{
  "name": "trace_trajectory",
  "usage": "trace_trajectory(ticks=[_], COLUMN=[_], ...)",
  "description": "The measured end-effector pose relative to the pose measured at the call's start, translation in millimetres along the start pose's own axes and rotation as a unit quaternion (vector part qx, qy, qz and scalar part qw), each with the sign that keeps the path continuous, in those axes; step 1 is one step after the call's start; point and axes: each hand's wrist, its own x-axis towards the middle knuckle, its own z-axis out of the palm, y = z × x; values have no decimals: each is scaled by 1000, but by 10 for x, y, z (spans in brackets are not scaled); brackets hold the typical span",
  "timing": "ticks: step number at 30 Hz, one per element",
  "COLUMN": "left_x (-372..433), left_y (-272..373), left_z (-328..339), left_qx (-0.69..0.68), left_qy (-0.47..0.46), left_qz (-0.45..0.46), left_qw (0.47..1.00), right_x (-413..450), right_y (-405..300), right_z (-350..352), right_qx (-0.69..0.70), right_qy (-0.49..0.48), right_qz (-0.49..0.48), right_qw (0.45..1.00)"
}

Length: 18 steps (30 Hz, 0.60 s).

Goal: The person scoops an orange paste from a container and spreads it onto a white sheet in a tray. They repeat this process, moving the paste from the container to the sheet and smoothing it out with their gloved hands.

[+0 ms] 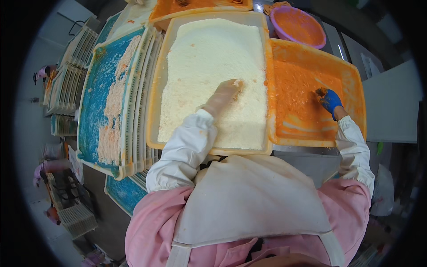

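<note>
My left hand [225, 96], blurred, is at the surface of a pale, crumb-like coating [217, 60] that fills a large tray [154, 116] in the middle. Whether its fingers hold a piece cannot be told. My right hand [330, 101], in a blue glove smeared with orange, is over a yellow tray [358, 100] of wet orange mixture [297, 90] on the right. Its fingertips are coated with the mixture, and whether they grip something is unclear. White sleeve covers reach up both forearms.
On the left, stacked racks carry a blue-lined tray [96, 86] with rows of pale crumbed pieces [113, 110]. A purple bowl [298, 26] of orange mixture stands at the back right. Another orange-smeared tray [200, 8] lies behind the middle one. Other people are at the far left.
</note>
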Motion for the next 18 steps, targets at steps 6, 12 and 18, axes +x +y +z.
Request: trace_trajectory(ticks=[6,12,18], left_x=[-582,-1941,-2995], left_y=[41,308,16], left_z=[-383,-1361,-3032], left_qx=[-385,-219,64], left_qy=[-5,304,508], left_qz=[27,162,72], left_qw=[923,913,856], right_x=[568,456,467], right_y=[109,267,95], right_z=[352,386,365], right_qx=[-5,-264,-40], right_qy=[-38,49,-21], right_qz=[128,-55,125], right_qw=[991,962,991])
